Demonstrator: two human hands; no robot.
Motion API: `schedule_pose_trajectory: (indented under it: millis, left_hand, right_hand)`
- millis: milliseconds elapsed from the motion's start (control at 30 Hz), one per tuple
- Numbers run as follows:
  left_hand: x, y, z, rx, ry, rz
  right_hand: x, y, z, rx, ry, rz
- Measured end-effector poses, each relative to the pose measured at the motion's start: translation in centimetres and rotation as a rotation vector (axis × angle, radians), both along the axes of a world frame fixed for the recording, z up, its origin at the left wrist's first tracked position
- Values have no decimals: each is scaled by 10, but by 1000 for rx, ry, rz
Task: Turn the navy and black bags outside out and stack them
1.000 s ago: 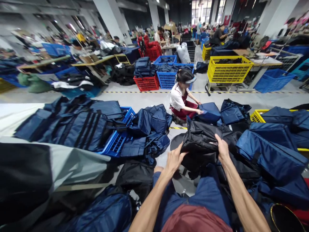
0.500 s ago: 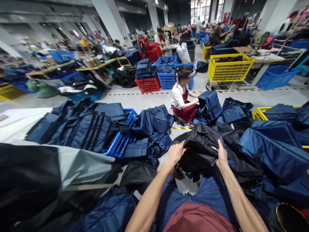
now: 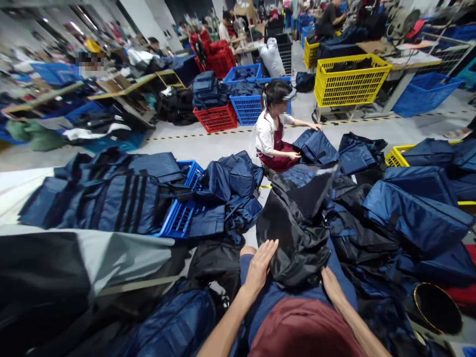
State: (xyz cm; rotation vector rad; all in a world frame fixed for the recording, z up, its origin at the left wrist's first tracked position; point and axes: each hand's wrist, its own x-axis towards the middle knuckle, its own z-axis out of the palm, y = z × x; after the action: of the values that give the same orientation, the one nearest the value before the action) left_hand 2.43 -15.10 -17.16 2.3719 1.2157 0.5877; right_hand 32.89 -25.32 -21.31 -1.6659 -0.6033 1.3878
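Observation:
A black fabric bag (image 3: 293, 248) lies across my lap, its mouth side spread away from me and its lower part crumpled. My left hand (image 3: 261, 265) rests along the bag's left edge, fingers stretched out and lying against the cloth. On the other side, my right hand (image 3: 332, 283) grips the bag's near right corner; its fingertips are partly hidden by the fabric. More black bags (image 3: 362, 233) lie heaped just right of the one on my lap.
A co-worker (image 3: 273, 129) sits on the floor ahead, both hands at a navy bag (image 3: 316, 147). Navy bags (image 3: 416, 213) pile up on the right. At left, more navy bags (image 3: 137, 198) lie over a blue crate (image 3: 178, 223). A dark round bin (image 3: 437, 307) stands low right.
The black bag has come nearer and its far part now spreads open, away from me. Both my hands have moved down towards my lap. The co-worker's arms have reached apart over the navy bag.

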Motion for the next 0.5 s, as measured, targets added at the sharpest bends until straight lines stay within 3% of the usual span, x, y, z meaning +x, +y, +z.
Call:
schedule_pose_trajectory:
  millis: [67, 167, 300, 367, 500]
  left_hand:
    - [-6, 0, -8, -71, 12, 28]
    - [-15, 9, 5, -137, 17, 28]
    - [-20, 11, 35, -192, -4, 155]
    - [-10, 4, 54, -174, -83, 220]
    - [33, -20, 88, -209, -145, 268]
  right_hand:
    - [8, -14, -8, -44, 115, 68]
    - [59, -12, -2, 1, 290, 135]
    - [121, 22, 8, 42, 543, -50]
    - [121, 48, 11, 14, 539, -115]
    - [73, 94, 18, -50, 410, 20]
